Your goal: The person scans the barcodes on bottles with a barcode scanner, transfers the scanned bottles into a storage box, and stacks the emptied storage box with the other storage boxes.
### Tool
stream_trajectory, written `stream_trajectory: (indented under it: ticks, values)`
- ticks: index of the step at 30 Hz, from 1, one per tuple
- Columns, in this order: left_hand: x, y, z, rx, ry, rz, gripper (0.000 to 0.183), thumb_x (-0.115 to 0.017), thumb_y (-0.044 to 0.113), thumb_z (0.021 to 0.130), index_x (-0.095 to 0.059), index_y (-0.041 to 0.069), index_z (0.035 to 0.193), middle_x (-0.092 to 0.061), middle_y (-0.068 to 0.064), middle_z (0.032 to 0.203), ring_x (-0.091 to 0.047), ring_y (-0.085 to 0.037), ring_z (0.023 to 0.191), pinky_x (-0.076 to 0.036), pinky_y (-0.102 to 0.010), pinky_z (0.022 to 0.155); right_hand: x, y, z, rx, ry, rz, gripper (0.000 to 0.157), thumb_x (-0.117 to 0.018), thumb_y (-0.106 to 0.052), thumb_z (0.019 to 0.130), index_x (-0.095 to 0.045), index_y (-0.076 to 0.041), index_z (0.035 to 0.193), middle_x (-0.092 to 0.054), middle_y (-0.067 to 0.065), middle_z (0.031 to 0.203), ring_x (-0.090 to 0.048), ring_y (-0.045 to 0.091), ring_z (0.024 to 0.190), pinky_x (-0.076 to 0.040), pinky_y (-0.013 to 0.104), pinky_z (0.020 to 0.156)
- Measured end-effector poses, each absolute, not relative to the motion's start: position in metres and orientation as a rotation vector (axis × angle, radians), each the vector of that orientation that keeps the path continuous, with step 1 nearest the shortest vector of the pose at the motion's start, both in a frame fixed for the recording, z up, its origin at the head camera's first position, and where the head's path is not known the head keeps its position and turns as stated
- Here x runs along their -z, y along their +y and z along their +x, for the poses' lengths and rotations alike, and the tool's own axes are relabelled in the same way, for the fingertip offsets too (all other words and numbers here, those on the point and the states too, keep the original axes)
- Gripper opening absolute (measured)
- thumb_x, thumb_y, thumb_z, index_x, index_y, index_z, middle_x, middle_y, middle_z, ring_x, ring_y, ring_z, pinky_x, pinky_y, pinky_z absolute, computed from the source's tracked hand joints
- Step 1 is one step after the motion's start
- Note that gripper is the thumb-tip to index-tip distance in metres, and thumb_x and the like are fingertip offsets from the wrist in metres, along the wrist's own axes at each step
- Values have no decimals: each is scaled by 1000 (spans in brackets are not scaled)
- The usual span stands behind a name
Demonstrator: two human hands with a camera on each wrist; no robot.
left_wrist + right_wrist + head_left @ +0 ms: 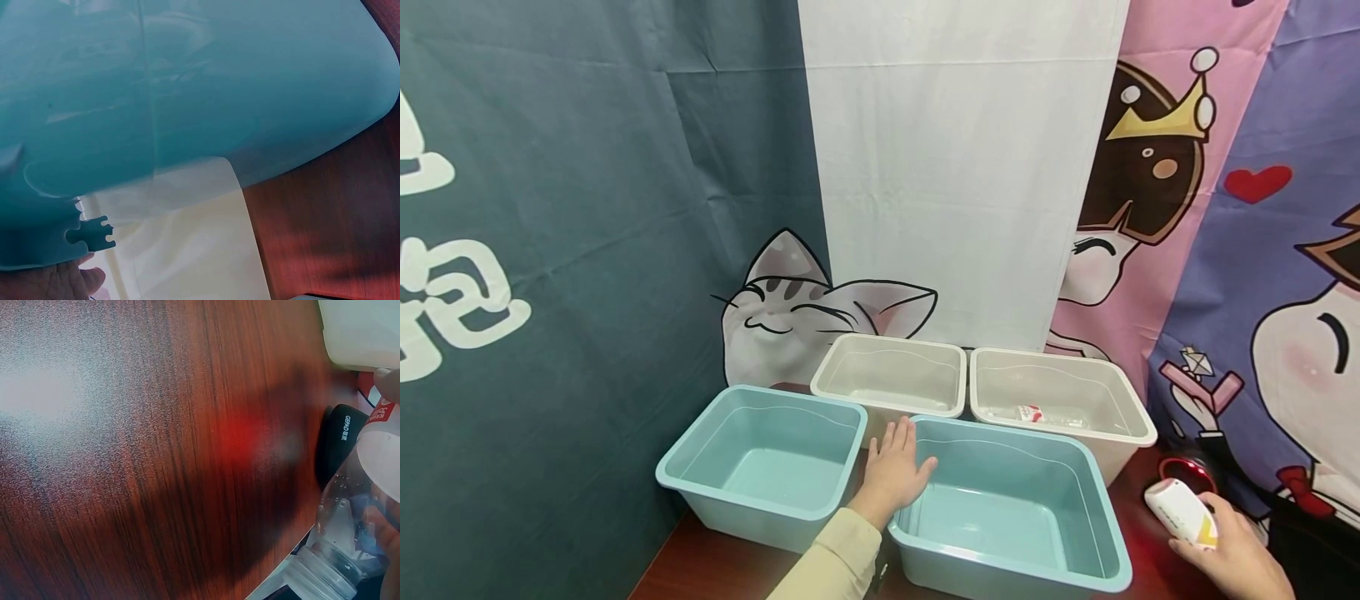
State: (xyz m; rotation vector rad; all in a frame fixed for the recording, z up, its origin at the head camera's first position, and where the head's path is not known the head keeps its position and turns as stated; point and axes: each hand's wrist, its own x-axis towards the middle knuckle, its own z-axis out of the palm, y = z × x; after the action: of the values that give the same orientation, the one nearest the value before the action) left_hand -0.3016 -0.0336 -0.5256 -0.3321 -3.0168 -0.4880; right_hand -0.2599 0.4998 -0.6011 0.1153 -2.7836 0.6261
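My right hand [1240, 550] grips a clear, uncapped plastic bottle [340, 531] round its label [1180, 510]. From the head view the label is white with a yellow end; the right wrist view shows its red and white part. The bottle is held beside the front right blue bin [1112, 533]. My left hand [891, 471] lies over that bin's left rim with extended fingers, thumb spread to the inner side. In the left wrist view, its fingers [50, 281] show at the lower left below a blue bin edge [37, 250].
A second blue bin [760, 504] stands front left. Behind are two cream bins, the left one [891, 344] and the right one [1045, 360], which has a red-and-white-labelled clear bottle [1032, 413] inside. A lettered black object [340, 440] lies on the brown table [156, 456]. Printed curtains [962, 167] hang behind.
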Motion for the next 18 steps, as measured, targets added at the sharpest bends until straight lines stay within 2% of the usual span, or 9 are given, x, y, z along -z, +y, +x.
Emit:
stream_trajectory:
  ticks: [3,7,15,18]
  values:
    - [526,-33,-302,489,-3013,-332,75,-46,49,103,-30,0,158,-24,-15,166,-20,-34,153,-21,-60,119,605,500,-260,-593,-2748,132,89,-97,-33,61,-46,5,123,-60,15,89,-55,24,74,-40,31,56]
    - [526,-33,-302,485,-3013,-331,75,-46,50,103,-30,0,158,-24,-14,166,-21,-34,153,-21,-60,119,608,498,-258,-550,-2711,137,91,-98,-33,57,-48,3,123,-59,16,88,-55,28,75,-40,34,55]
    - [525,-33,-301,492,-3017,-325,77,-45,52,103,-30,0,158,-24,-14,166,-20,-34,153,-20,-60,120,605,493,-254,-465,-2762,23,97,-96,-37,60,-42,0,131,-52,31,97,-53,42,82,-47,54,54]
    - [525,-33,-301,486,-3015,-325,77,-45,52,103,-30,0,157,-24,-14,166,-20,-34,153,-21,-60,120,605,491,-253,-441,-2735,21,96,-97,-34,58,-43,-1,131,-52,31,97,-53,42,81,-47,56,53]
